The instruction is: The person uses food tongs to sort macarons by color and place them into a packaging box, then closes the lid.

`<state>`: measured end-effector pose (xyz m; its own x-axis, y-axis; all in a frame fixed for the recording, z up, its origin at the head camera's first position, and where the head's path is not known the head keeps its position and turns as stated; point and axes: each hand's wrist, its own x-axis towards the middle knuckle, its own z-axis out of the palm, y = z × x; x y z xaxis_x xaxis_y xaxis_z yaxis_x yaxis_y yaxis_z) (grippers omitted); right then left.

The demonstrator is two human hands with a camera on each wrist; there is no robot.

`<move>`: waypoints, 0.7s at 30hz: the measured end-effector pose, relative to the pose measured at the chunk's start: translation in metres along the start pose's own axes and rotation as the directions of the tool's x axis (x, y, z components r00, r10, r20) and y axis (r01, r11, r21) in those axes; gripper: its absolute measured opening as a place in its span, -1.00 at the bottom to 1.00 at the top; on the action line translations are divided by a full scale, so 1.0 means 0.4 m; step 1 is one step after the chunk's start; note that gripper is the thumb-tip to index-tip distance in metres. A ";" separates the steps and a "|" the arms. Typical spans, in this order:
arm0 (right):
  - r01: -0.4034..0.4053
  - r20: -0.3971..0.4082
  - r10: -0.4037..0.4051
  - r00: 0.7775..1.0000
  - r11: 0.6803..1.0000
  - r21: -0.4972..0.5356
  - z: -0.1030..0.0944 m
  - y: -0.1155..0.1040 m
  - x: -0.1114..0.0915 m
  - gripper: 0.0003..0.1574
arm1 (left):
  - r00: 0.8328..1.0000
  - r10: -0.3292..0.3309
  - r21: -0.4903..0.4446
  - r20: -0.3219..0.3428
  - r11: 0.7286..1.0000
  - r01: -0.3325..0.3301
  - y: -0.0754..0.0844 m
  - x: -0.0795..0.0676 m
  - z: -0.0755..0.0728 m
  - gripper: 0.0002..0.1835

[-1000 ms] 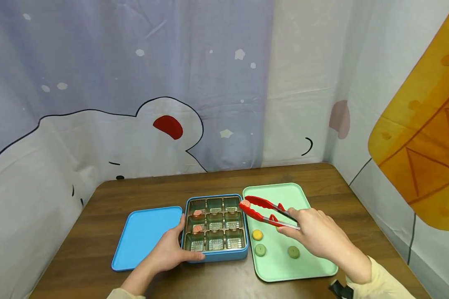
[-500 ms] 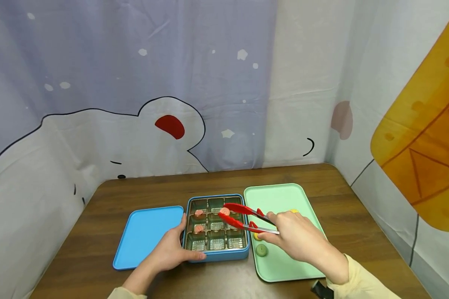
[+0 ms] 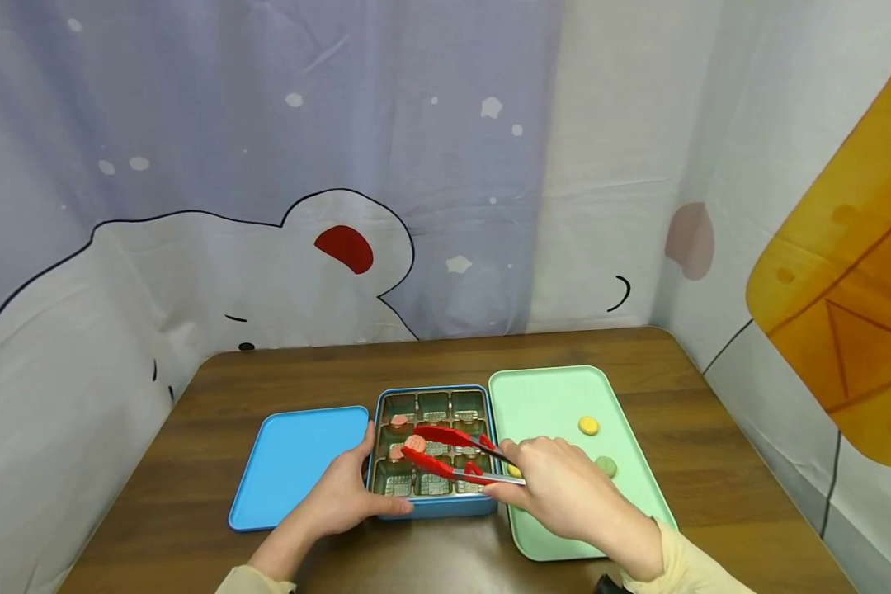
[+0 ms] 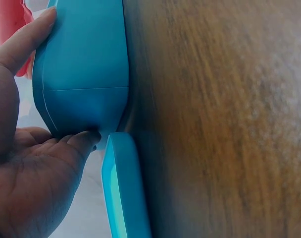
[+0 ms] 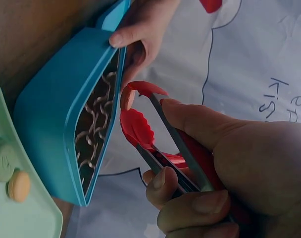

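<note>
My right hand (image 3: 564,491) grips red-tipped metal tongs (image 3: 438,468), reaching leftward over a blue box (image 3: 445,506). A pink macaron (image 3: 415,444) is pinched between the tong tips, above the box; in the right wrist view that macaron (image 5: 126,98) sits at the tips. Inside the box is a divided insert with square compartments. Two other pink macarons, one farther back (image 3: 398,421) and one nearer (image 3: 396,452), lie in its left column. My left hand (image 3: 337,499) holds the box's front left corner, thumb on the front wall and fingers at the left side.
A light green tray (image 3: 542,388) stands right of the box, bearing a yellow macaron (image 3: 588,425), a green macaron (image 3: 605,466) and others partly hidden by my right hand. Left of the box lies a blue lid (image 3: 297,454). A printed curtain (image 3: 460,206) hangs behind the table.
My right hand has carried the tongs and pink macaron leftward, from the tray's edge to over the box's left-middle part. My left hand stays at the box corner.
</note>
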<state>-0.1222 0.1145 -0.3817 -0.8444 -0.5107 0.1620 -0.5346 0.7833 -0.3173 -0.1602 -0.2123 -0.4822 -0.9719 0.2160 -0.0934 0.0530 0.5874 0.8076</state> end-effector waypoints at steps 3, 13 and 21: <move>0.037 -0.001 -0.037 0.999 0.999 0.004 0.008 -0.009 0.000 -0.59 | 1.000 -0.002 0.002 0.003 1.000 0.002 -0.001 0.001 0.000 0.57; 0.061 0.025 -0.062 0.998 0.997 0.036 0.023 -0.027 0.002 -0.52 | 1.000 0.021 -0.032 0.017 0.999 -0.020 0.010 -0.005 -0.003 0.56; 0.056 0.016 -0.057 0.998 0.998 0.030 0.014 -0.013 -0.008 -0.51 | 1.000 0.011 -0.042 0.020 0.999 -0.010 0.010 -0.005 -0.005 0.56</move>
<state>-0.1165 0.1098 -0.3859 -0.8121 -0.5599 0.1644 -0.5798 0.7424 -0.3358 -0.1584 -0.2122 -0.4776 -0.9664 0.2383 -0.0964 0.0531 0.5519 0.8322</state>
